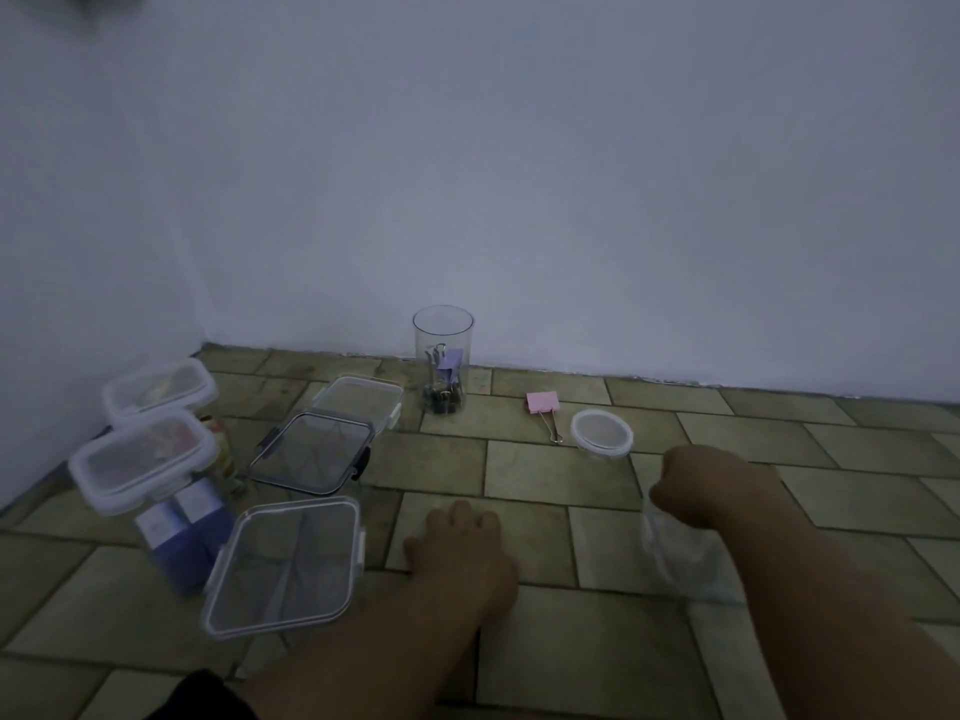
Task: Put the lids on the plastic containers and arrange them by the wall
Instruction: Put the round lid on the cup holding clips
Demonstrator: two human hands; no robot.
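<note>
- Gripping a clear round jar (675, 558) near its top, the right hand (711, 485) has its fingers curled closed around it. The jar is blurred, at the near right, low over the tiled floor (571, 470). Whether it touches the floor is unclear.
- The left hand (462, 543) rests on the floor at near centre, its grip loose and holding nothing.
- A round lid (602, 431), clear with a white rim, lies flat just beyond the right hand, apart from it.
- The jar looks like thin, smooth plastic, so it is probably light, fairly stiff and a little slippery. Holding it around the wall should steady it, and the lid is best pinched by its rim.
- A tall clear cylinder (443, 350) stands open-topped far back by the pale wall (571, 200), with binder clips heaped inside.
- A pink binder clip (543, 402) lies between the cylinder and the round lid.
- At the left, rectangular clear boxes (283, 563) with rounded corners carry flat lids with side latches.
</note>
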